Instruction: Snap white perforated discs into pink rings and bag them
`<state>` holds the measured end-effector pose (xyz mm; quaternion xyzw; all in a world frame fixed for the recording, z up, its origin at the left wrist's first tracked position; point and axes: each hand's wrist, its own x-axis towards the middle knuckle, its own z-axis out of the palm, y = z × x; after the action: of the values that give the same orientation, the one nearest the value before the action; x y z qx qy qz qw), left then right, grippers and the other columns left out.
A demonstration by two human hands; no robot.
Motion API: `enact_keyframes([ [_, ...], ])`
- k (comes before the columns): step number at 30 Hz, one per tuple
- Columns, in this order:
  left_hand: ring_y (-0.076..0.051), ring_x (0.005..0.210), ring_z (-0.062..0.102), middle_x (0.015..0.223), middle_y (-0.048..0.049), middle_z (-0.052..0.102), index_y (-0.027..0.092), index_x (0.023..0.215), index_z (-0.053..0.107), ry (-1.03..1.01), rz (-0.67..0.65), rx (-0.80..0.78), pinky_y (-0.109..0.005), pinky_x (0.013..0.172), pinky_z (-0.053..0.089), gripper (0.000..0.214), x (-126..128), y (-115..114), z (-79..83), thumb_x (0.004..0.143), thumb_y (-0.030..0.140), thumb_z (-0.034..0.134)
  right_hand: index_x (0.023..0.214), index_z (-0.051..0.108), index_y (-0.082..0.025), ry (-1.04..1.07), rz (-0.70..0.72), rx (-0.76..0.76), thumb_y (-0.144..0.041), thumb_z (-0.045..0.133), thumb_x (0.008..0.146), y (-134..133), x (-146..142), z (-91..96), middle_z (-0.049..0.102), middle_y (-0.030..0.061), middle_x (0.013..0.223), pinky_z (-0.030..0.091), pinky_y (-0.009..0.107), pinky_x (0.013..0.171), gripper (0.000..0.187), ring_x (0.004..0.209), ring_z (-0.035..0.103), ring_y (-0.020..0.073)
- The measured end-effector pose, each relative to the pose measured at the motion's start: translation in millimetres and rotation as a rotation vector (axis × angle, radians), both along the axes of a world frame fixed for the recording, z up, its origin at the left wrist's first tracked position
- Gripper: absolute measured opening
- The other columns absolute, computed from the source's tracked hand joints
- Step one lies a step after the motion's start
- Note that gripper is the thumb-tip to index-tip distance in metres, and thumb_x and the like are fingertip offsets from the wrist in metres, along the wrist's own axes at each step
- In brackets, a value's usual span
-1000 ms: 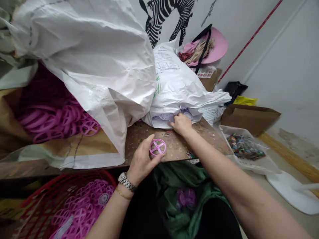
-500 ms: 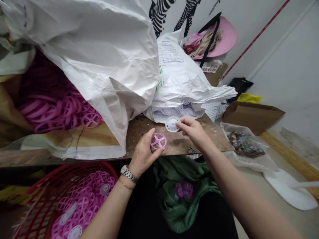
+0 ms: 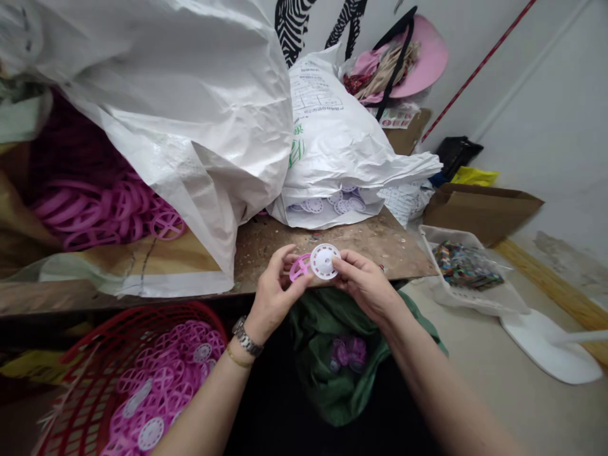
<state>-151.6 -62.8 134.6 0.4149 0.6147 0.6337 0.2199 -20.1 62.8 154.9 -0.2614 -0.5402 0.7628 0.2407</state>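
Between thumb and fingers, my left hand (image 3: 277, 283) holds a pink spoked plastic ring (image 3: 298, 268), tilted. My right hand (image 3: 361, 278) pinches a white slotted plastic disc (image 3: 323, 261) by its right side. The disc's left edge overlaps the ring in my view; whether they touch I cannot tell. Both hands are over the front edge of the wooden table (image 3: 266, 244). Behind them lies a white sack (image 3: 327, 139) whose mouth shows several similar pale discs (image 3: 349, 204).
At left, a large white sack (image 3: 190, 95) spills pink rings (image 3: 95, 209). Below it, a red basket (image 3: 90, 354) holds pink rings and white discs. Green cloth (image 3: 351, 396) with purple pieces lies on my lap. A white bin (image 3: 468, 294) of small colourful items stands at right.
My right hand has brought the white disc left and towards me, away from the sack's mouth, up to the pink ring. The ring has turned to a steeper tilt in my left hand.
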Motion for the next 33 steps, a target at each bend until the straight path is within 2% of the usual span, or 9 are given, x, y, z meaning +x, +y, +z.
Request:
enact_keyframes([
  [2,-0.017,0.086,0.067,0.104,-0.0068,0.064,0.021,0.125,0.047,-0.414,-0.083,0.002,-0.031,0.072,0.059,0.044,6.4,0.4,6.4,0.087,0.041,0.059,0.077,0.064,-0.018,0.022,-0.046,0.065,-0.048,0.077,0.068,-2.1,2.8,-0.3,0.061,-0.0010,0.070,0.039,0.023,0.055,0.034,0.060,0.049,0.0105],
  [4,-0.015,0.078,0.067,0.099,-0.0065,0.065,0.019,0.122,0.051,-0.675,-0.203,0.008,-0.028,0.067,0.059,0.039,11.9,0.3,11.5,0.091,0.042,0.053,0.078,0.065,-0.019,0.022,-0.091,0.165,-0.046,0.075,0.071,-4.3,4.9,-1.3,0.063,-0.0004,0.071,0.043,0.024,0.058,0.030,0.062,0.053,0.0125],
  [9,-0.016,0.077,0.069,0.104,-0.0096,0.067,0.017,0.122,0.056,-0.838,-0.341,0.019,-0.027,0.066,0.059,0.042,22.5,0.9,13.2,0.092,0.046,0.049,0.089,0.068,-0.020,-0.017,-0.106,0.379,-0.038,0.068,0.078,-15.8,9.8,-5.2,0.070,0.0022,0.083,0.050,0.029,0.070,0.021,0.075,0.062,0.0179],
  [13,-0.015,0.074,0.067,0.097,-0.0095,0.068,0.014,0.111,0.062,-0.767,-0.309,-0.029,-0.028,0.066,0.060,0.039,28.0,2.5,7.7,0.091,0.046,0.052,0.101,0.066,-0.021,-0.051,-0.097,0.423,-0.032,0.067,0.079,-22.9,14.8,-6.8,0.071,0.0038,0.096,0.050,0.033,0.081,0.025,0.087,0.065,0.0205],
  [17,-0.017,0.073,0.067,0.095,-0.0099,0.068,0.012,0.110,0.061,-0.643,-0.289,-0.091,-0.031,0.064,0.060,0.044,29.9,2.0,2.9,0.091,0.050,0.050,0.094,0.067,-0.020,-0.078,-0.039,0.369,-0.033,0.071,0.075,-19.4,18.8,-8.2,0.070,0.0026,0.087,0.050,0.031,0.076,0.023,0.081,0.063,0.0190],
  [22,-0.019,0.088,0.065,0.108,-0.0081,0.065,0.017,0.113,0.061,-0.145,-0.223,-0.088,-0.029,0.072,0.058,0.036,27.9,-1.9,9.1,0.093,0.045,0.048,0.081,0.065,-0.019,-0.075,-0.057,0.349,-0.034,0.073,0.073,-14.3,20.1,-7.9,0.065,-0.0009,0.076,0.045,0.026,0.068,0.019,0.072,0.059,0.0152],
  [25,-0.017,0.089,0.062,0.101,-0.0042,0.064,0.020,0.112,0.061,0.105,-0.185,-0.074,-0.025,0.073,0.056,0.028,27.2,-2.9,13.4,0.093,0.038,0.050,0.082,0.064,-0.020,-0.032,-0.039,0.342,-0.035,0.072,0.074,-17.4,18.9,-4.8,0.064,-0.0014,0.074,0.045,0.026,0.066,0.019,0.069,0.058,0.0148],
  [29,-0.012,0.064,0.061,0.081,-0.0005,0.059,0.019,0.097,0.062,0.045,-0.115,-0.085,-0.021,0.053,0.053,0.025,30.8,-0.4,9.9,0.093,0.040,0.049,0.077,0.063,-0.020,-0.071,-0.100,0.461,-0.033,0.068,0.078,-23.4,16.7,-2.1,0.061,-0.0017,0.068,0.043,0.026,0.064,0.014,0.066,0.055,0.0148],
  [33,-0.014,0.062,0.063,0.082,-0.0009,0.059,0.019,0.098,0.060,-0.100,-0.090,-0.101,-0.023,0.049,0.055,0.026,33.0,2.7,6.3,0.092,0.042,0.050,0.076,0.063,-0.020,-0.091,-0.117,0.495,-0.033,0.066,0.079,-21.7,13.5,-3.7,0.059,-0.0014,0.068,0.043,0.026,0.063,0.014,0.066,0.054,0.0149],
])
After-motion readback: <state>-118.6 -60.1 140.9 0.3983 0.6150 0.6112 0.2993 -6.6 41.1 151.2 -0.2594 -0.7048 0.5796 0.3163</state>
